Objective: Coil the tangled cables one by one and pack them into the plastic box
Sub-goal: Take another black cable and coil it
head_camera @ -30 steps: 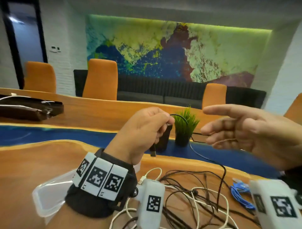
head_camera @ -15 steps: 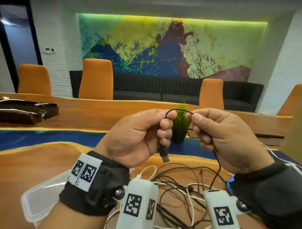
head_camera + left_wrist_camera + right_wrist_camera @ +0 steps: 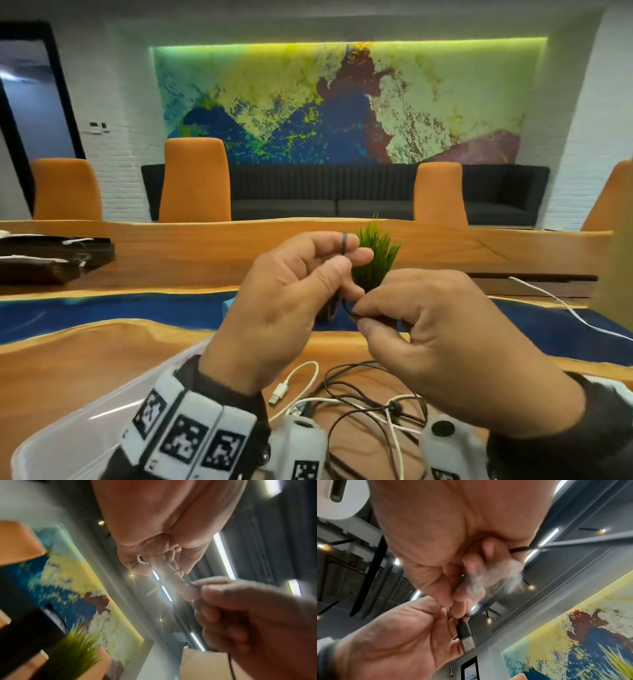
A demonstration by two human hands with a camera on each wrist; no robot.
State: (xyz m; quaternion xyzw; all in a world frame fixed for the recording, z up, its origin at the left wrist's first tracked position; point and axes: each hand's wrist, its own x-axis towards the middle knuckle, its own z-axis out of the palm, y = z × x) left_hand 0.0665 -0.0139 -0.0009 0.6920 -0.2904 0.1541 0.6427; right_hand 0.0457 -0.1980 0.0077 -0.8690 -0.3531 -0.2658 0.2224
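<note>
Head view, centre of frame: left hand (image 3: pixel 287 301) and right hand (image 3: pixel 442 346) raised together above the table (image 3: pixel 85 359), both on one black cable (image 3: pixel 344 242).

Change, against half a second ago: then the two hands held the cable apart at about the same height, an arch of cable between them. Now the right hand has dropped to just below the left and closed in until the fingertips nearly touch; the arch has become a small tight loop standing above the left thumb and forefinger. Judgement: a first turn of the coil has been laid, so coiling of this cable has only begun.

Left hand: back of hand to the camera, thumb and forefinger pinching the loop. Right wrist view, lower centre: the cable's plug (image 3: pixel 465 637) hangs below those fingers.

Right hand: knuckles up, thumb and forefinger pinching the running length, remaining fingers curled.

Remaining cables (image 3: pixel 370 407): black and white, tangled on the table, bottom centre, well below the hands.

Plastic box (image 3: pixel 78 435): bottom left of frame, partly behind the left wrist; contents cannot be told.
</note>
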